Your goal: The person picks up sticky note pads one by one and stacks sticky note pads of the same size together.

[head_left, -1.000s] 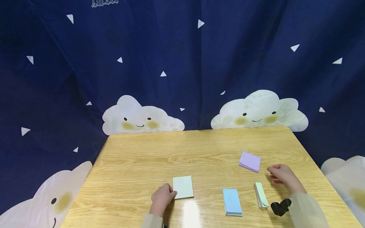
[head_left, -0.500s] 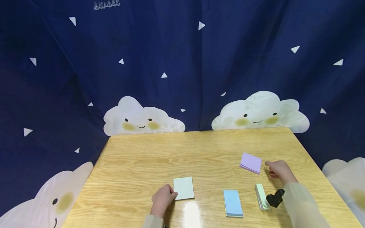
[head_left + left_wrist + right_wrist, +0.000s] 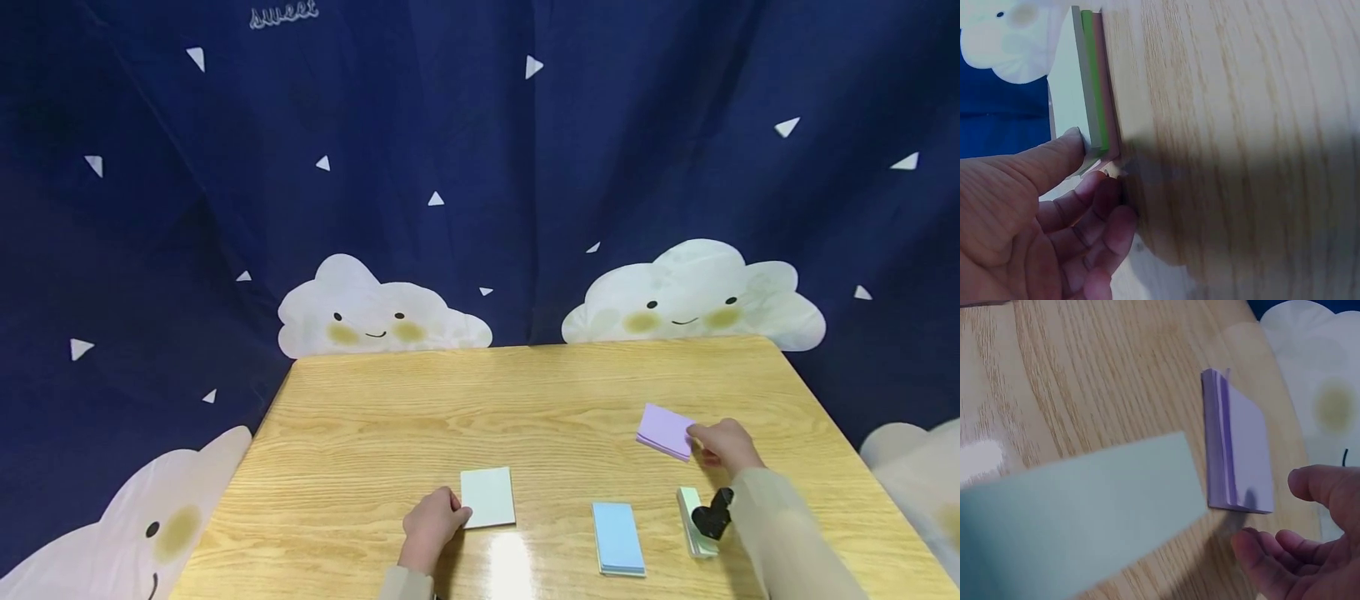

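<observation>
A square sticky note stack [image 3: 489, 497] lies left of the table's middle, its top pale; green and pink layers show along its side in the left wrist view. My left hand [image 3: 435, 521] pinches its near left corner, thumb [image 3: 1063, 150] on top and fingers curled at the edge. Toward the right lies a purple sticky note pad [image 3: 666, 432]. My right hand [image 3: 726, 443] is at that pad's right side. In the right wrist view, its thumb [image 3: 1310, 482] and fingers are spread apart beside the purple pad [image 3: 1250, 450], with a gap between.
A blue rectangular pad [image 3: 618, 537] lies front right of the middle. Beside it is a narrow pale green pad [image 3: 688, 502], partly covered by a black fitting [image 3: 712, 515] at my right wrist. Behind the wooden table [image 3: 390, 408] hangs a dark blue curtain [image 3: 480, 167] with clouds.
My right hand has moved left, up to the purple pad's right edge, and its wrist now passes over the green pad. The left hand stays at the square stack.
</observation>
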Demonstrator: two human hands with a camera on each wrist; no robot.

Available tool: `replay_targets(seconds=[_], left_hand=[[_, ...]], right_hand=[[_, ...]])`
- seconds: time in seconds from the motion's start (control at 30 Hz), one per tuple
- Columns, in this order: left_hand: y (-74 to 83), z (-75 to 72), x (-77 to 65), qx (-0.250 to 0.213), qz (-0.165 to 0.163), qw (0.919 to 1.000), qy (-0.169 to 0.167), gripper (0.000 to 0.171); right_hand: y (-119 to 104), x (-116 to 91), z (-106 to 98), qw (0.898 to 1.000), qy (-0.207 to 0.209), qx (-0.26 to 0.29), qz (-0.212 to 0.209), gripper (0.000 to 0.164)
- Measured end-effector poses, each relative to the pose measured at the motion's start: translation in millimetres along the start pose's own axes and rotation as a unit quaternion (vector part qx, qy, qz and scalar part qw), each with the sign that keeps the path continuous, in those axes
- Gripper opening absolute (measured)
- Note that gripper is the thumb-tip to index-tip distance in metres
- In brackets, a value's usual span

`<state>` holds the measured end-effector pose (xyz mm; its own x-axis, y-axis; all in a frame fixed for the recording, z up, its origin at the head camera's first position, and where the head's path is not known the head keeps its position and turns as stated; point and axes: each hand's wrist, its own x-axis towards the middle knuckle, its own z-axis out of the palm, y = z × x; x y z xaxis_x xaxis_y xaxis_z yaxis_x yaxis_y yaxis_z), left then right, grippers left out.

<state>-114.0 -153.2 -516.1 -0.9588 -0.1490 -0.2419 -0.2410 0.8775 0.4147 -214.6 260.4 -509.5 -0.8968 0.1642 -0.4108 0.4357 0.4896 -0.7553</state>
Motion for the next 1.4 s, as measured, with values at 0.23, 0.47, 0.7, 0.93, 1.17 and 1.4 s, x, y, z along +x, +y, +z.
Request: replay_targets(seconds=[0.23,0.47,0.7,0.93,1.17,1.4], left_hand=[[-1.6,2.3,-1.7,-0.009,-0.004,0.9999,-0.007,0.025],[0.6,-0.5,-1.0,-0.011,0.002,0.9999,0.009,0.025],[0.5,2.9,0.2,-0.004,0.004,0.9999,0.013,0.024],[-2.0,3.0,1.9,-0.005,0.001,1.0,0.006,0.024],[-1.9,-0.3,2.4,-0.006,-0.004,1.0,0.002,0.024],[-1.4,-0.4,1.7,-0.008,-0.002,1.0,0.001,0.023]], right_hand=[[6,1,9,0.998,-0.009,-0.053,-0.028,0.026],[-7,-5,12,0.993,0.003,-0.104,-0.062,0.036],[-11,-3,16,0.981,0.025,-0.177,-0.071,0.033],[-19,0,24,0.978,0.051,-0.197,-0.049,0.017],[-26,4,29,0.98,0.047,-0.191,-0.017,0.015],[-26,6,28,0.983,0.022,-0.181,0.02,0.028]])
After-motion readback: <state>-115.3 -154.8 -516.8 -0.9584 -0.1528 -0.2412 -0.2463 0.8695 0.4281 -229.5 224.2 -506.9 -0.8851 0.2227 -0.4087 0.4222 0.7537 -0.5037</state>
